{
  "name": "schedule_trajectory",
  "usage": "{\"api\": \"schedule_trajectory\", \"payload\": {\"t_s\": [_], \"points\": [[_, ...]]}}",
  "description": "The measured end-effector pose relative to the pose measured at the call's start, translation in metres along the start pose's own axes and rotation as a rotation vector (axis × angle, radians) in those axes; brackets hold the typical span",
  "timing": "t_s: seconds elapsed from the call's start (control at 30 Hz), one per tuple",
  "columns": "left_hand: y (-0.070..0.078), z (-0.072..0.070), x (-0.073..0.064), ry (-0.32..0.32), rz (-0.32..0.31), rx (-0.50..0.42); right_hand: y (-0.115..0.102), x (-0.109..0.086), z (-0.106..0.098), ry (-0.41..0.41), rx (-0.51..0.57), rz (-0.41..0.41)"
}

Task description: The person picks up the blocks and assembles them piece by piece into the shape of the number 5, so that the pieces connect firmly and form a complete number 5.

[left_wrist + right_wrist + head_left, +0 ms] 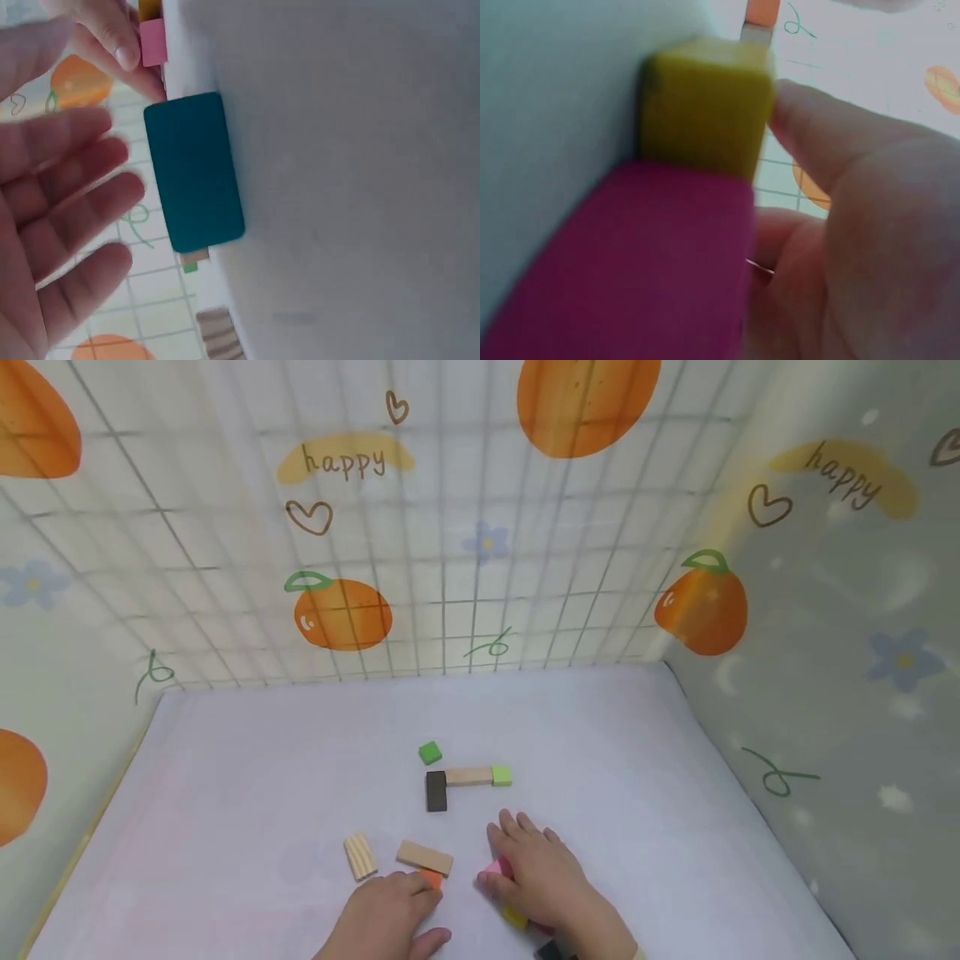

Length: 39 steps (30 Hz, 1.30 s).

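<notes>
My left hand (386, 914) is low over the table beside an orange block (431, 878). In the left wrist view its fingers spread loosely, apart from a teal block (195, 172) that the hand hides from the head view. My right hand (542, 870) lies over a small group of blocks, thumb and fingers extended. A pink block (493, 867) shows by its thumb and a yellow block (514, 917) under its edge. The right wrist view has the yellow block close to the thumb, touching a magenta block (645, 255).
Ahead, a dark block (437, 792), a plain wooden block (468, 776) and a light green block (502, 775) form a joined shape. A green block (430, 752) lies behind it. Nearer are a striped wooden block (361, 857), a tan plank (424, 857) and a black block (550, 951).
</notes>
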<state>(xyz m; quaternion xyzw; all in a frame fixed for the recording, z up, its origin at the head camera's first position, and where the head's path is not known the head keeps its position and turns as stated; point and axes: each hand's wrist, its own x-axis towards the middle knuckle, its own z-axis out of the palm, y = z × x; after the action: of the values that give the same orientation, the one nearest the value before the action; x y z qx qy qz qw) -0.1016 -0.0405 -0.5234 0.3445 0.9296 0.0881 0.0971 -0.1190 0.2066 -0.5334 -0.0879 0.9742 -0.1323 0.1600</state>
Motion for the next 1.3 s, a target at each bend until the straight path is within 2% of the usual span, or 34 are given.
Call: {"api": "schedule_trajectory", "payload": {"t_s": [0.07, 0.13, 0.23, 0.37, 0.4, 0.53, 0.7, 0.77, 0.8, 0.97, 1.03, 1.13, 1.2, 1.3], "points": [[0.001, -0.001, 0.001, 0.065, -0.040, 0.003, 0.000, 0.000, -0.001, 0.001, -0.004, 0.008], [0.003, -0.002, 0.003, 0.087, -0.092, 0.022, -0.001, 0.000, -0.002, -0.007, 0.000, 0.019], [0.006, -0.005, 0.007, 0.045, -0.165, 0.042, -0.002, -0.001, -0.003, -0.015, 0.013, 0.025], [0.008, -0.006, 0.010, 0.021, -0.192, 0.048, -0.004, -0.001, -0.003, -0.009, 0.016, 0.022], [0.007, -0.006, 0.010, 0.032, -0.196, 0.049, -0.004, -0.001, -0.003, -0.008, 0.013, 0.022], [-0.004, -0.009, 0.008, 0.060, -0.276, 0.055, -0.004, 0.000, -0.003, -0.010, 0.004, 0.023], [-0.024, -0.015, 0.000, 0.077, -0.434, 0.071, -0.007, 0.001, -0.004, -0.009, -0.013, 0.019], [-0.029, -0.015, -0.005, 0.070, -0.483, 0.065, -0.010, -0.001, -0.003, -0.008, -0.013, -0.013], [-0.031, -0.014, -0.007, 0.070, -0.495, 0.052, -0.012, -0.002, -0.001, -0.008, -0.014, -0.054], [-0.033, -0.005, -0.008, 0.105, -0.452, -0.050, -0.028, -0.009, 0.011, -0.035, -0.013, -0.408], [-0.032, -0.002, -0.006, 0.123, -0.413, -0.091, -0.032, -0.010, 0.015, -0.063, -0.017, -0.502], [-0.032, 0.001, -0.004, 0.124, -0.374, -0.151, -0.034, -0.010, 0.016, -0.083, -0.031, -0.514], [-0.031, 0.002, -0.003, 0.114, -0.360, -0.179, -0.033, -0.009, 0.013, -0.057, -0.045, -0.478], [-0.030, 0.001, -0.002, 0.096, -0.338, -0.212, -0.028, -0.008, 0.004, 0.004, -0.058, -0.380]]}}
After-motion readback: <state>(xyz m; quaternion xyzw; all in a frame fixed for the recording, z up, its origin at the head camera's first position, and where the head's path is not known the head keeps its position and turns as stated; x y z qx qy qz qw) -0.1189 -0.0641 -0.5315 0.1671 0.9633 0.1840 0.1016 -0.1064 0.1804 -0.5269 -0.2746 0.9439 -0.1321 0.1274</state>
